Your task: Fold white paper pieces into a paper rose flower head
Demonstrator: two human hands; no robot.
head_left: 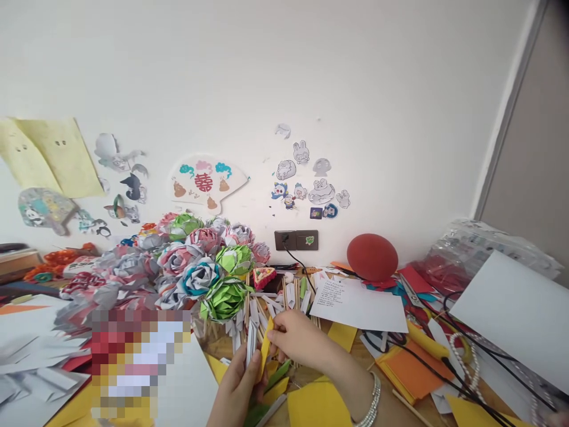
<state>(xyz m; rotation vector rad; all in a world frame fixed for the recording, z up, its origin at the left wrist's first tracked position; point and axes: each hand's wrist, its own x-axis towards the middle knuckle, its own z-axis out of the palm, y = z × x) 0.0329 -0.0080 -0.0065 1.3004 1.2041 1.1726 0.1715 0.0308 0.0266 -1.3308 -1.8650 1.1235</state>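
Observation:
Low in the centre, my left hand is closed around a white folded paper strip and the lower part of a yellow folded paper strip. The fingers of my right hand pinch the yellow strip near its upper end. Both strips stand roughly upright, side by side. Behind the hands lie many white folded pieces and thin wooden sticks. Yellow paper lies on the table below my right wrist. Part of my left fingers is hidden behind the strips.
Folded paper flowers are heaped at left. A written sheet, a red balloon, scissors and orange paper lie to the right, with black cables crossing there. Behind is a wall socket.

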